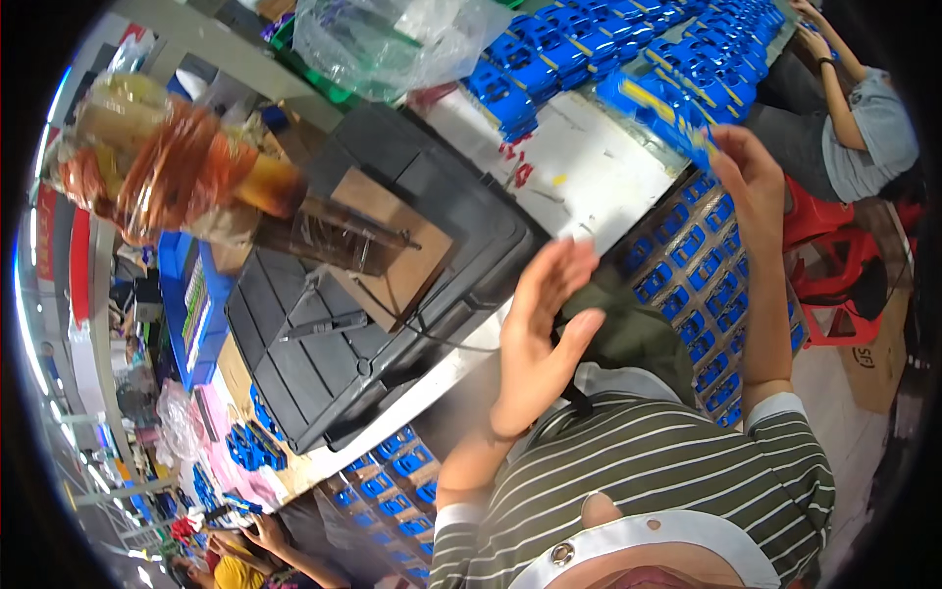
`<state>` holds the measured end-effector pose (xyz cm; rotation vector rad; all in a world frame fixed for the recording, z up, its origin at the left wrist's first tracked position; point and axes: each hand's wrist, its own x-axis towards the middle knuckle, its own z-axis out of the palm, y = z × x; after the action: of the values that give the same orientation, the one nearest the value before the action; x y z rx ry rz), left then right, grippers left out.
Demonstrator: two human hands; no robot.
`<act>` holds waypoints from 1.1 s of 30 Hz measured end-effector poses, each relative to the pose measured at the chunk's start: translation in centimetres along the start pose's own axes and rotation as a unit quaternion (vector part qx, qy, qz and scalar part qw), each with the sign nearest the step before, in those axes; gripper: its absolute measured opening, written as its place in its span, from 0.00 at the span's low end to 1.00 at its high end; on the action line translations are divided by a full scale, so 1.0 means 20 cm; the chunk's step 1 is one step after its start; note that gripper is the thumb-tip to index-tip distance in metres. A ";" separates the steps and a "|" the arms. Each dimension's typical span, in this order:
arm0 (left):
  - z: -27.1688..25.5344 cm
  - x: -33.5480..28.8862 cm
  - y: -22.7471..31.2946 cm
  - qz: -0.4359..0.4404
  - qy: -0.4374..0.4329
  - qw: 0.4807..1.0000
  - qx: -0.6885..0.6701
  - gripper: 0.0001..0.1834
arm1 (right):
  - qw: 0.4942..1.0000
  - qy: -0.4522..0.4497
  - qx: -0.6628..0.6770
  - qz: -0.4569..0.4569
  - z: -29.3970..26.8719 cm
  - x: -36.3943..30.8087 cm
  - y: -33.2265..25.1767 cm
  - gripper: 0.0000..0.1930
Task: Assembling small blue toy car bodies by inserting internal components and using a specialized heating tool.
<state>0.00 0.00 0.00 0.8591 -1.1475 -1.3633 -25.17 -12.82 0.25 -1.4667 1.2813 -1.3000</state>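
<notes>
My right hand point(753, 182) is raised at the right of the table, thumb and fingers pinched on the end of a blue toy car body point(655, 110) with a yellow strip. Motion blurs that part, so its details are smeared. My left hand point(545, 339) hangs in front of my body beside the table edge, fingers stretched and thumb apart, holding nothing. Rows of similar blue car bodies point(564, 44) with yellow strips cover the far end of the white table point(579, 162). Small red pieces point(521, 174) lie on the tabletop.
A black lidded crate point(432, 182) bears a brown board point(392, 240) and a post wrapped in tape point(162, 162). Trays of blue car bodies point(699, 294) stand below the table. A clear plastic bag point(388, 44) lies at the back. Co-workers sit at right, near red stools point(834, 265), and lower left.
</notes>
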 end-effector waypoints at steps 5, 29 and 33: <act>-0.01 0.07 0.03 0.119 -0.005 0.990 -0.076 0.56 | 0.935 -0.294 0.141 0.137 0.23 -0.33 0.01 0.19; -0.14 -0.12 0.03 0.092 0.109 0.989 -0.036 0.27 | 0.790 -0.237 -0.396 -0.402 0.80 0.35 0.18 0.05; -0.14 -0.11 0.03 0.124 0.122 0.983 0.066 0.25 | 0.806 -0.251 -0.363 -0.395 0.81 0.35 0.17 0.06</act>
<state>3.07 1.68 -0.51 0.9170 -1.1204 -0.9582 -10.11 -21.38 -4.48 -2.8806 0.8202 -0.7361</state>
